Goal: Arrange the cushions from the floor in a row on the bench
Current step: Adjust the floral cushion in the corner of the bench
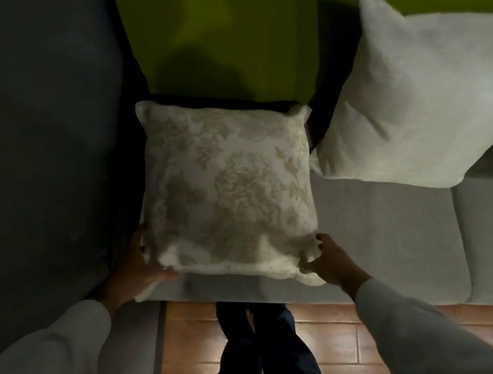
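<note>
A flowered cushion point(226, 186) is held at the middle of the frame, its lower edge over the front of the grey surface point(383, 236) and its top leaning toward the green backrest point(216, 37). A plain pale cushion point(418, 103) is already propped at the right of the frame, its near corner just beside the flowered one. The left hand point(136, 264) is seen at the lower left corner of the flowered cushion, the right hand point(333, 260) at the lower right corner. On each hand the fingers point(311, 263) are closed on the frilled edge, thumb above and the rest tucked beneath. By the look of it, the step is best done by setting the cushion upright against the backrest, squared beside its neighbour, before the corners are let go. The wooden floor point(333, 346) is visible below.
</note>
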The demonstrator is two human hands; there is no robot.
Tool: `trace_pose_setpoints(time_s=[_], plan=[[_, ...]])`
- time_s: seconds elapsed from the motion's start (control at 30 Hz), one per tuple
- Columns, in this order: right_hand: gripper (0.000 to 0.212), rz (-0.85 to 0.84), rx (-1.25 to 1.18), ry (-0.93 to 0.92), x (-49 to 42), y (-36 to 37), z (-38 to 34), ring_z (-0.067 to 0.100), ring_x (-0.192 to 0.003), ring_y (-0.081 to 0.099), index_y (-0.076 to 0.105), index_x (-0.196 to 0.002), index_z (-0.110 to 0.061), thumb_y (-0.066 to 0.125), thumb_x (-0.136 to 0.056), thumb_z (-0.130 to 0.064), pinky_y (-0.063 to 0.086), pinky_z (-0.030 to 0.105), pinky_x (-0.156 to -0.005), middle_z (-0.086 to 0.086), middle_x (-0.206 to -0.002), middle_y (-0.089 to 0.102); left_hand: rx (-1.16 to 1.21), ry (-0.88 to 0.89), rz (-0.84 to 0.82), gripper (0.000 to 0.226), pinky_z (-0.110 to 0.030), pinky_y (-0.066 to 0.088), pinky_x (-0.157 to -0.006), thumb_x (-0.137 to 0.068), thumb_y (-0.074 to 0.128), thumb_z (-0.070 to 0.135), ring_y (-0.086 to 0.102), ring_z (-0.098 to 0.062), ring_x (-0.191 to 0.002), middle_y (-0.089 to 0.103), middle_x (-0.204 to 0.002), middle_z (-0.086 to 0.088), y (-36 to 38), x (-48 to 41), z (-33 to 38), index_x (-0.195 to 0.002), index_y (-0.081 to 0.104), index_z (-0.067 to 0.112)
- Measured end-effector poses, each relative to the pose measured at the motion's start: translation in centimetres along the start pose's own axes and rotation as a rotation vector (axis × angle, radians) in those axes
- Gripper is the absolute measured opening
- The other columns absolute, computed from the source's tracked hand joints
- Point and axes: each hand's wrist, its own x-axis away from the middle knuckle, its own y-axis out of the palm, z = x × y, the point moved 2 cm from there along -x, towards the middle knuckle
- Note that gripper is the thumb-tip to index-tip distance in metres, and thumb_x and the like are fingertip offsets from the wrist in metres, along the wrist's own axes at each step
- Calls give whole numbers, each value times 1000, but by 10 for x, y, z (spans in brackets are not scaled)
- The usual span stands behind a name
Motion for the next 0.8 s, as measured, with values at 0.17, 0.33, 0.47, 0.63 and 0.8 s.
trace_pose_setpoints(time_s=[0.17,0.33,0.47,0.63,0.8], plan=[[47,73,64,55,0,12,3,36,-113,62,60,-126,0,75,-84,-13,49,36,-86,21,-123,67,-90,32,46,78,-42,45,-96,-85,73,15,52,-36,-125,53,-140,-17,-4,-11,-15,-151,32,20],[28,78,-53,59,21,-12,-21,32,-97,68,72,-111,-4,76,-84,-13,55,43,-83,18,-105,74,-207,111,150,61,-41,45,-92,-91,65,19,55,-38,-120,55,-138,-17,-26,-5,5,-146,39,22],[32,5,-149,40,44,-45,-55,32,-97,69,70,-115,-7,76,-85,-15,58,41,-75,16,-106,73,-126,261,267,58,-46,51,-87,-85,71,14,59,-29,-105,60,-119,-10,-58,8,52,-136,46,25],[29,76,-263,-113,64,-88,-115,36,-91,72,71,-112,-3,77,-85,-12,61,47,-77,19,-101,74,27,465,375,41,-30,45,-74,-88,66,6,57,-23,-96,60,-108,-5,-95,17,108,-127,55,14],[17,125,-454,-181,86,-119,-169,34,-91,73,69,-104,-3,74,-88,-9,64,40,-70,21,-106,72,118,470,435,31,-41,53,-71,-93,63,13,64,-36,-93,65,-108,-18,-122,23,153,-122,60,6]])
